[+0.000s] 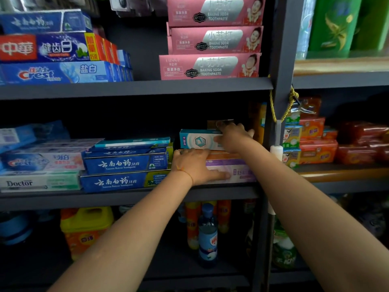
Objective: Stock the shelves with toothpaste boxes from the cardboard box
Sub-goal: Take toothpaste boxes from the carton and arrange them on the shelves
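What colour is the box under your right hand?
Teal and white toothpaste box, top of the stack, right hand on it; head view.

Teal toothpaste box [199, 140] flat atop purple box [242, 171], mid shelf.

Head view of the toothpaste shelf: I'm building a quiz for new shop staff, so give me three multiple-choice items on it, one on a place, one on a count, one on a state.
1. Where does the teal toothpaste box sit?
A. on the top shelf
B. on the stack of boxes on the middle shelf
C. on the bottom shelf among the bottles

2. How many pink baking soda toothpaste boxes show their fronts on the upper shelf?
A. one
B. three
C. five

3. What is the left hand doing?
A. lying flat against the purple box
B. hanging by the person's side
C. gripping a bottle

Answers: 1 B, it rests atop the orange and purple boxes, with the right hand on it. 2 B, three stacked fronts are visible. 3 A, its fingers lie straight along that box's front.
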